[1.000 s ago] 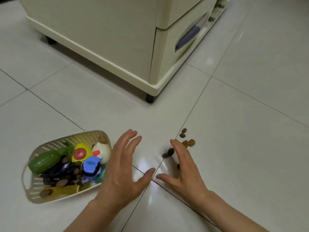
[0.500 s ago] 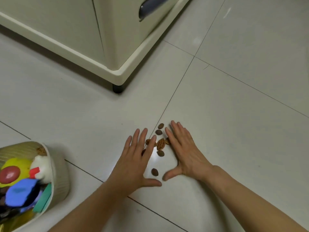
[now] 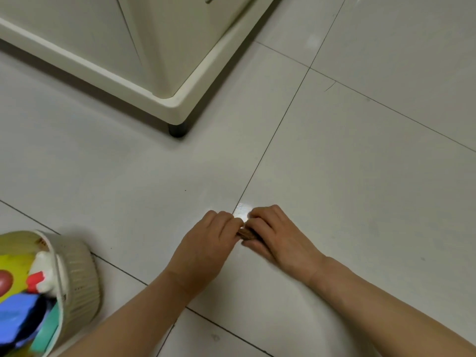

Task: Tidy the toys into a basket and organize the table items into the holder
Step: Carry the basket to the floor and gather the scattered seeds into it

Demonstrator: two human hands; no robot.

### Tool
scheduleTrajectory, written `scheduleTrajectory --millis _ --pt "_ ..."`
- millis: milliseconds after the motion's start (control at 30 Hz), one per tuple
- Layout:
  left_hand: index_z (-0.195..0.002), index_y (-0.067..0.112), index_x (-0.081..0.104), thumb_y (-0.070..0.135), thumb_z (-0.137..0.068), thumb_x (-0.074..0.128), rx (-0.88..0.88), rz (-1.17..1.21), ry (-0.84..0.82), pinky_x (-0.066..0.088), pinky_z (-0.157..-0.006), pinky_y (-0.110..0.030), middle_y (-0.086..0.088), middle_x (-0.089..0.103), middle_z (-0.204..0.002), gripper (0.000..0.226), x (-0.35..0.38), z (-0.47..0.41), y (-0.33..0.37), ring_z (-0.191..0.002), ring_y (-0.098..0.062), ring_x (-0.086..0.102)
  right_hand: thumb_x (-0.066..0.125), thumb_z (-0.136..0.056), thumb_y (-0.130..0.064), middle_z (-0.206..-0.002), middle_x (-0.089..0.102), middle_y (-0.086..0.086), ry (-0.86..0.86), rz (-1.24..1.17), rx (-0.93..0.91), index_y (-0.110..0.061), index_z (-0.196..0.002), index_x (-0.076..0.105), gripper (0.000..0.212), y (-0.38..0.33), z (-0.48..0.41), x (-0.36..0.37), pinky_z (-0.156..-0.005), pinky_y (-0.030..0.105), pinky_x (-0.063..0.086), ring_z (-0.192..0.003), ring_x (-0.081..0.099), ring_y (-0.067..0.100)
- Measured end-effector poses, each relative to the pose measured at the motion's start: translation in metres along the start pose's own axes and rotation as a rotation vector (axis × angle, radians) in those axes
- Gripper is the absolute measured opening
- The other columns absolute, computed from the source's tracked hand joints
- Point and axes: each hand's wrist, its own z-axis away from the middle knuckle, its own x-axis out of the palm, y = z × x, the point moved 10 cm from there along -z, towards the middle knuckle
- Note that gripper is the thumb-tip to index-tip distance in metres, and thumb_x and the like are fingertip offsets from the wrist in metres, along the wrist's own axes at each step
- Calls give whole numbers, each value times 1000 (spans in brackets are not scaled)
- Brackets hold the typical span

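Note:
My left hand (image 3: 206,243) and my right hand (image 3: 278,235) lie side by side on the floor tiles, fingers curled in toward each other. Between them they cup the small brown pits (image 3: 246,233); only a sliver of brown shows in the gap, the rest is hidden under the fingers. The beige slotted basket (image 3: 79,274) sits at the lower left, well left of my left hand. It holds toys: a white toy with a red part (image 3: 46,269), a yellow one (image 3: 15,264) and a blue one (image 3: 18,313).
A cream cabinet (image 3: 144,52) on a dark foot (image 3: 177,130) stands at the upper left, its corner pointing toward my hands. Light grey floor tiles with thin dark joints (image 3: 278,124) spread to the right and behind.
Both hands went from spread flat around the scattered pits to curled together over them. The loose pits no longer show on the floor. The view has shifted right, pushing the basket toward the edge.

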Motion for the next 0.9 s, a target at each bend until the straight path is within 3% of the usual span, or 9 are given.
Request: scheduleTrajectory --millis 100,200,300,400,500,633,733,833,900 --pt "-91 15 59 13 -87 59 -42 -34 -67 46 -49 -32 0 56 -82 4 7 3 -6 -65 -18 49 49 -100 -31 -84 58 3 81 106 -33 -9 -98 65 28 -5 2 -3 -64 35 45 -69 49 23" --pt "-94 18 61 22 -93 51 -60 -89 -81 43 -41 -31 2 57 -80 11 5 5 -7 -59 -16 50 53 -97 -31 -68 52 0 186 219 -9 -11 -92 68 26 -8 6 -12 -50 34 41 -57 43 20" --pt "-94 21 64 29 -97 43 -125 -127 -76 40 -38 -28 5 57 -78 23 3 6 -14 -58 -14 50 56 -96 -32 -62 49 -2 186 250 27 -13 -91 68 23 -10 3 -16 -43 31 37 -52 42 18" --pt "-91 25 60 33 -93 49 -229 -84 -143 40 -36 -25 8 54 -75 14 8 1 -19 -54 -11 50 48 -97 -34 -64 52 -4 89 239 89 -16 -95 65 26 -5 -2 -12 -39 29 38 -52 46 17" --pt "-91 21 55 25 -87 62 -290 3 -197 45 -39 -29 5 52 -78 9 5 0 -18 -53 -13 52 31 -100 -46 -73 57 -9 -47 128 187 -23 -102 56 33 -7 0 -11 -49 34 48 -61 53 15" --pt "-101 17 51 29 -99 38 -406 204 -175 51 -58 -40 0 50 -92 18 -30 29 -13 -62 -21 55 25 -94 -58 -83 62 -13 -98 -203 255 -33 -102 50 36 -47 4 -22 -67 25 48 -77 59 8" --pt "-103 23 54 52 -96 21 -546 378 -10 48 -71 -27 7 53 -97 44 -93 56 -19 -77 -13 58 33 -95 -55 -74 55 -17 -30 -318 175 -36 -95 44 22 -105 -19 -43 -60 16 40 -70 55 6" --pt "-96 37 48 49 -90 33 -712 455 318 43 -75 -12 13 56 -93 20 -169 84 -50 -87 1 55 41 -93 -49 -77 57 -15 15 -422 99 -33 -95 45 16 -168 -58 -60 -58 14 39 -68 54 7" --pt "-96 39 49 47 -88 36 -784 442 464 43 -73 -12 14 58 -89 18 -210 102 -71 -85 1 56 46 -95 -43 -82 62 -17 32 -516 79 -29 -98 50 15 -203 -84 -67 -63 14 42 -73 58 6"
